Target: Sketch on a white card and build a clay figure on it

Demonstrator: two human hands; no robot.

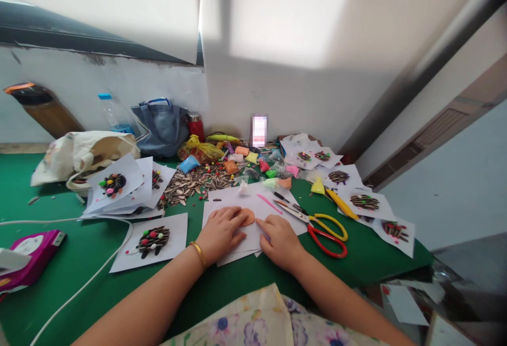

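No word, number or brand can be read anywhere. The pink box point(29, 253) at the lower left of the frame carries a white label, but its print is too small and blurred to make out. The small upright item point(259, 130) against the wall at centre is pixelated, so any marking on it is hidden. The label on the water bottle point(115, 116) at upper left is illegible too.

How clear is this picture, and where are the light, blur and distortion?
Head view: the left hand, right hand and orange clay disc look sharp in soft light; a bright area with shadow bands lies on the wall; the dark bar at top right is blurred; a small patch is pixelated; room lines lean.
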